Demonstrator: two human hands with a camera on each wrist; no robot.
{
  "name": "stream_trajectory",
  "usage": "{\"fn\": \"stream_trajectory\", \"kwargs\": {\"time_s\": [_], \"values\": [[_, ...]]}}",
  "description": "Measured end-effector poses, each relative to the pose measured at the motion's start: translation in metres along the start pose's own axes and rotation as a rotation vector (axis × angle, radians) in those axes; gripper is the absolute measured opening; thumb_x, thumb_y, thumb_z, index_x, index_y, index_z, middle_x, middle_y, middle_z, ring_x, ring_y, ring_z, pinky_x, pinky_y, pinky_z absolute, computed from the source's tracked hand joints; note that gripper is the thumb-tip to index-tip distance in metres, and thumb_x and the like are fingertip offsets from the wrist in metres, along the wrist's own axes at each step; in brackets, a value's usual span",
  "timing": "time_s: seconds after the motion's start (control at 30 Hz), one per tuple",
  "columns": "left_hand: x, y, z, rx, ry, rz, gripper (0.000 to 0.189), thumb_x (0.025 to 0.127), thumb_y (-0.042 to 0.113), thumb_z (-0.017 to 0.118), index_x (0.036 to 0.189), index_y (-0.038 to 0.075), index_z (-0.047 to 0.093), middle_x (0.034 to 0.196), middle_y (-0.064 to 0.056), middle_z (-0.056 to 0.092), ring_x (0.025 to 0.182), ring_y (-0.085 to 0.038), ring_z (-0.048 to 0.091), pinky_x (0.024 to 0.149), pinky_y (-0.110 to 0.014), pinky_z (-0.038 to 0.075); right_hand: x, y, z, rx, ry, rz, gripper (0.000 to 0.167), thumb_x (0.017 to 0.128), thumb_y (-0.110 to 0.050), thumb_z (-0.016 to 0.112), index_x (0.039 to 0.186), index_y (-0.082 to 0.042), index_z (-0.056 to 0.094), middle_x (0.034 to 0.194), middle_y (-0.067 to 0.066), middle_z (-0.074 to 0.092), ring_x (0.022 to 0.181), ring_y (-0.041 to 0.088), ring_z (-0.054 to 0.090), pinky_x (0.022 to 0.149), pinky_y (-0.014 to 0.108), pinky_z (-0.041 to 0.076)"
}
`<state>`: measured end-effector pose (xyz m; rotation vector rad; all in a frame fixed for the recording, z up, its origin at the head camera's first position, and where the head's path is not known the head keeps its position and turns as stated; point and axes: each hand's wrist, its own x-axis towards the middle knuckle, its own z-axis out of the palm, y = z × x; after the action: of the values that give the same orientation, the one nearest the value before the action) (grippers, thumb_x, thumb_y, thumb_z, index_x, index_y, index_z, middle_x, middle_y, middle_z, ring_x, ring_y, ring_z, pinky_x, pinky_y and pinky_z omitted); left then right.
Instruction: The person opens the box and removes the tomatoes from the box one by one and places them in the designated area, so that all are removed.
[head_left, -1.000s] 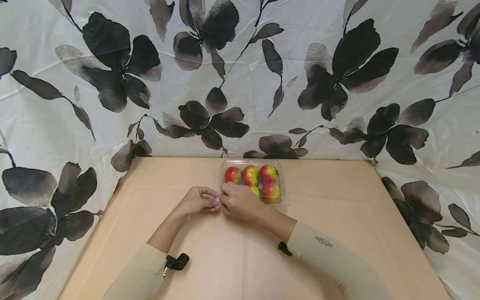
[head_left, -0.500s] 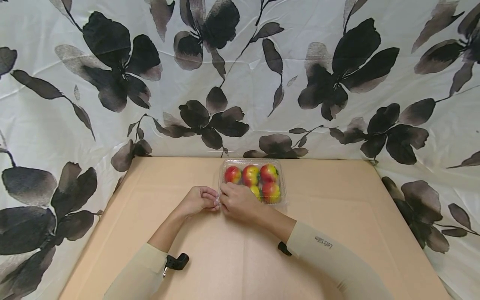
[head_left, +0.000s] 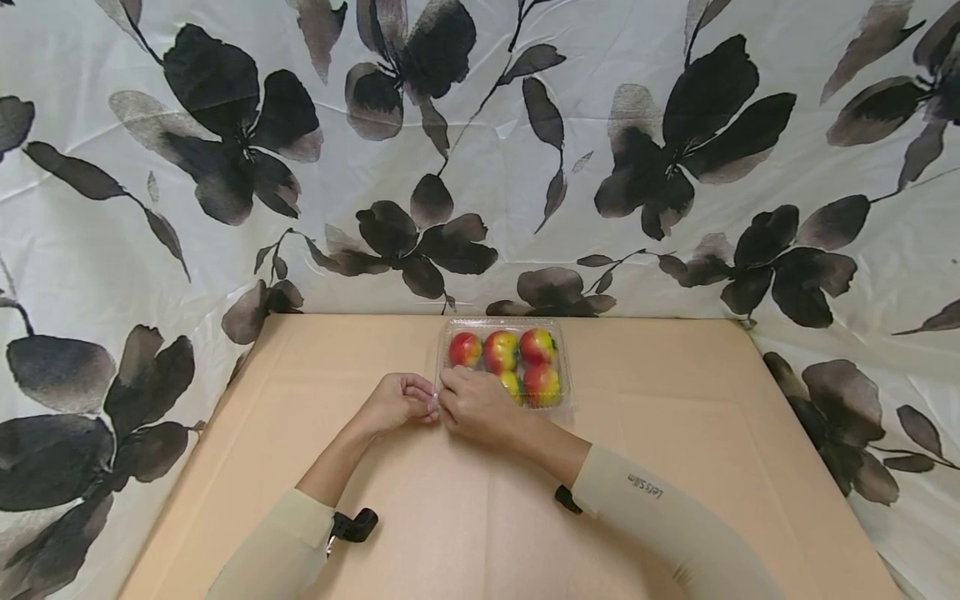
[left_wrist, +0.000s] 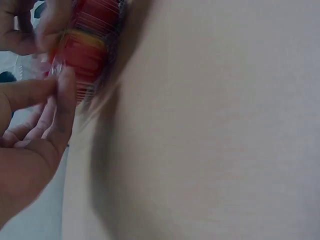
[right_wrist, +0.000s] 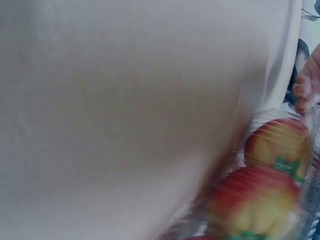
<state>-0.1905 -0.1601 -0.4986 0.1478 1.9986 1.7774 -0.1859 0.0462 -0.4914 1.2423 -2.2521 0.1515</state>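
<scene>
A clear plastic clamshell box (head_left: pixel 566 362) with several red-and-yellow fruits (head_left: pixel 500 351) inside lies at the far side of the table. My left hand (head_left: pixel 396 403) pinches its near left corner between thumb and forefinger, as the left wrist view shows on the thumb (left_wrist: pixel 65 92). Beside it, my right hand (head_left: pixel 483 406) reaches across the front of the box and grips the rim at the same corner, its fingers bent. It hides part of the front row of fruits. In the right wrist view, a ribbed side and green leaf marks show on a fruit (right_wrist: pixel 255 200).
A tan sheet (head_left: pixel 675 433) covers the table. Behind it and at both sides hangs a white cloth (head_left: pixel 540 167) with dark flower prints. Black wrist cameras (head_left: pixel 355 525) sit at the sleeve cuffs.
</scene>
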Motion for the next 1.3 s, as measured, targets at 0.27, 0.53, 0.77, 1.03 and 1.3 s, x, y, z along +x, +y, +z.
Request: {"fn": "stream_trajectory", "kwargs": {"time_s": [0.27, 0.53, 0.77, 1.03, 1.3], "values": [[0.002, -0.003, -0.004, -0.009, 0.001, -0.016, 0.028, 0.090, -0.014, 0.064, 0.117, -0.021, 0.055, 0.084, -0.010, 0.071, 0.074, -0.017, 0.074, 0.073, -0.027, 0.067, 0.001, 0.001, -0.002, 0.033, 0.002, 0.024, 0.013, 0.090, -0.022, 0.074, 0.079, -0.014, 0.070, 0.086, -0.002, 0.052, 0.077, 0.014, 0.050, 0.056, 0.022, 0.052], [0.002, 0.000, -0.001, 0.004, -0.005, -0.016, 0.025, 0.091, -0.013, 0.064, 0.114, -0.019, 0.057, 0.083, -0.009, 0.070, 0.075, -0.017, 0.074, 0.073, -0.031, 0.067, -0.001, 0.003, -0.004, 0.038, -0.016, 0.029, 0.013, 0.090, -0.024, 0.072, 0.080, -0.016, 0.072, 0.087, -0.001, 0.052, 0.077, 0.015, 0.049, 0.056, 0.021, 0.049], [0.000, 0.001, -0.001, -0.007, -0.010, -0.020, 0.025, 0.092, -0.013, 0.064, 0.115, -0.019, 0.057, 0.085, -0.009, 0.072, 0.078, -0.020, 0.075, 0.075, -0.031, 0.067, -0.003, 0.006, -0.009, 0.115, -0.010, 0.006, 0.006, 0.088, -0.021, 0.078, 0.087, -0.016, 0.076, 0.092, 0.000, 0.055, 0.082, 0.017, 0.052, 0.065, 0.025, 0.049], [-0.001, -0.001, -0.003, -0.017, -0.009, -0.011, 0.027, 0.092, -0.013, 0.064, 0.117, -0.020, 0.056, 0.088, -0.012, 0.073, 0.079, -0.019, 0.075, 0.078, -0.032, 0.067, -0.007, 0.011, -0.015, 0.187, -0.027, 0.008, 0.012, 0.086, -0.020, 0.084, 0.094, -0.018, 0.076, 0.100, 0.001, 0.059, 0.089, 0.018, 0.055, 0.073, 0.025, 0.052], [-0.003, 0.001, -0.003, 0.012, 0.018, 0.006, 0.036, 0.091, -0.011, 0.066, 0.124, -0.019, 0.055, 0.099, -0.017, 0.072, 0.086, -0.022, 0.075, 0.083, -0.036, 0.067, -0.014, 0.014, -0.025, 0.243, -0.042, 0.010, 0.017, 0.087, -0.018, 0.084, 0.103, -0.017, 0.077, 0.113, 0.001, 0.065, 0.102, 0.017, 0.061, 0.087, 0.026, 0.058]]}}
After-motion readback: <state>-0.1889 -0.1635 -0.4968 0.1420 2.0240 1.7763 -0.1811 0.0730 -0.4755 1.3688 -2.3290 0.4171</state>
